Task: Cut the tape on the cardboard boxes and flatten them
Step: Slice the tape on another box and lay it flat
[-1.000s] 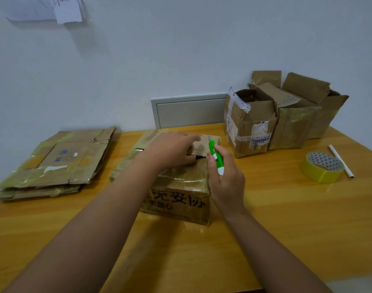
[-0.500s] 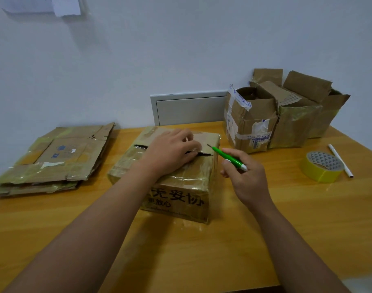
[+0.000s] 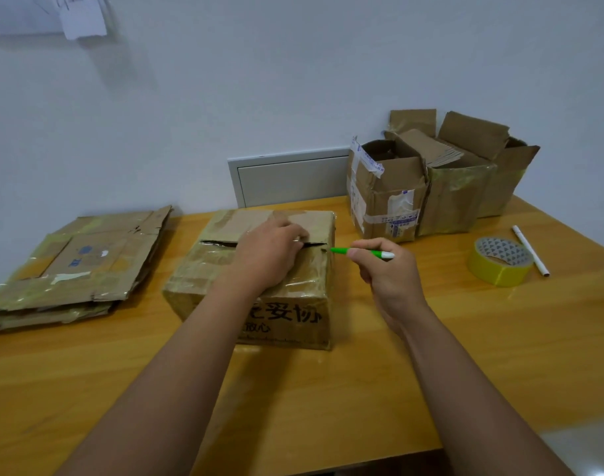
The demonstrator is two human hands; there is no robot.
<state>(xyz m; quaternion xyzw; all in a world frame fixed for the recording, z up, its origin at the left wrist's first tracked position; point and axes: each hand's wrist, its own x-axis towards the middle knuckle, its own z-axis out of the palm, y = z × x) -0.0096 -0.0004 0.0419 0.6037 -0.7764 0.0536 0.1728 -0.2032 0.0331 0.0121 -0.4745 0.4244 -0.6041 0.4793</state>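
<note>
A taped brown cardboard box with black printed characters on its front stands at the middle of the wooden table. A dark slit runs across its top seam. My left hand rests on the box top, its fingertips at the slit. My right hand holds a green and white cutter level, just right of the box, with the tip touching the box's upper right edge at the end of the slit.
A stack of flattened boxes lies at the left. Three opened upright boxes stand at the back right by the wall. A yellow tape roll and a white pen lie at the right.
My right hand has moved from over the box's right top corner out to the right and turned the cutter from upright to level. My left hand has stayed on the box top.
</note>
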